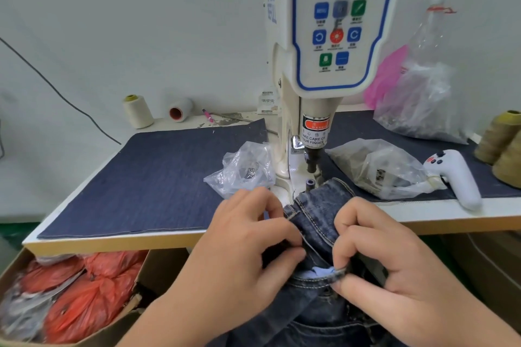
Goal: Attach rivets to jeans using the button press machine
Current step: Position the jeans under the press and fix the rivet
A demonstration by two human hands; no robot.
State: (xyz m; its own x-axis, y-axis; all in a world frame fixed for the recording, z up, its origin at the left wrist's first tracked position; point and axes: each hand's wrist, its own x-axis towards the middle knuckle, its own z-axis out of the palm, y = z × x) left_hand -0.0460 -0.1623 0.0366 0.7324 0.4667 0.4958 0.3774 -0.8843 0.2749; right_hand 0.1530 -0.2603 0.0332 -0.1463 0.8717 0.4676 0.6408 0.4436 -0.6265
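Observation:
Dark blue jeans (318,220) lie bunched at the table's front edge, their top fold just in front of the lower die (310,182) of the white button press machine (332,36). My left hand (248,242) grips the denim on the left side with curled fingers. My right hand (394,256) pinches the pocket edge on the right, where pale lining shows. The machine's dark punch (311,160) hangs above the die with a gap between them. A clear bag with metal rivets (248,172) sits left of the machine base.
A denim mat (158,177) covers the table. Right of the machine lie a second clear bag (377,169) and a white controller (456,175). Thread cones stand at the back left (138,111) and far right (501,135). A box of red bags (79,296) sits below left.

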